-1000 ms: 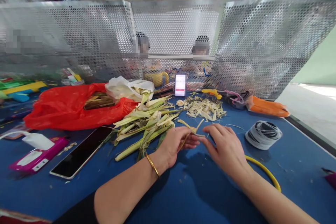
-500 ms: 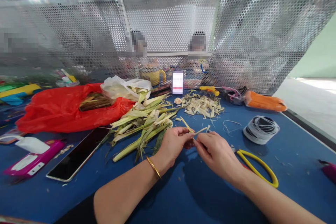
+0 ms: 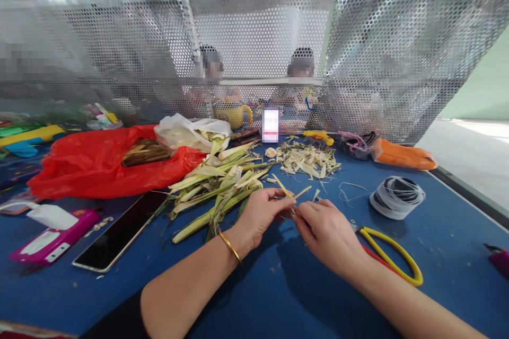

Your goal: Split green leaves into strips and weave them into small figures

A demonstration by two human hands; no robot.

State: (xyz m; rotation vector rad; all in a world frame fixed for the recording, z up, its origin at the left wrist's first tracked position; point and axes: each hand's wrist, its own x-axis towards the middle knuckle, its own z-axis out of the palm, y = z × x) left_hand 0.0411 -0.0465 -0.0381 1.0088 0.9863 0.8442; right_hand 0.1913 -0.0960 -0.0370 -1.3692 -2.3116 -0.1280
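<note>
Right hand (image 3: 328,230) — now curled closer to left hand (image 3: 264,214), yellow handle (image 3: 403,246) — more exposed

Pale yellow strips (image 3: 282,186), yellow-green husks (image 3: 221,185), blue tabletop (image 3: 254,296), red bag (image 3: 91,164), dot-patterned silver screen (image 3: 258,29)

On the table (image 3: 246,302), husks (image 3: 222,183) lie left of centre, with scraps (image 3: 308,160) farther back on their right, a bag (image 3: 79,161) to their left, a second bag (image 3: 181,132) behind them, and a flat phone (image 3: 121,233) between them and a power strip (image 3: 51,246) at the left. The left hand (image 3: 260,215) and right hand (image 3: 329,230) meet in front of the scraps, with a tool (image 3: 417,277) just right of the right hand, a spool (image 3: 396,198) behind the tool, and a pouch (image 3: 403,154) behind the spool near the table's right edge. Behind the scraps and to their left, an upright phone (image 3: 271,124) stands before the mesh (image 3: 258,24).
</note>
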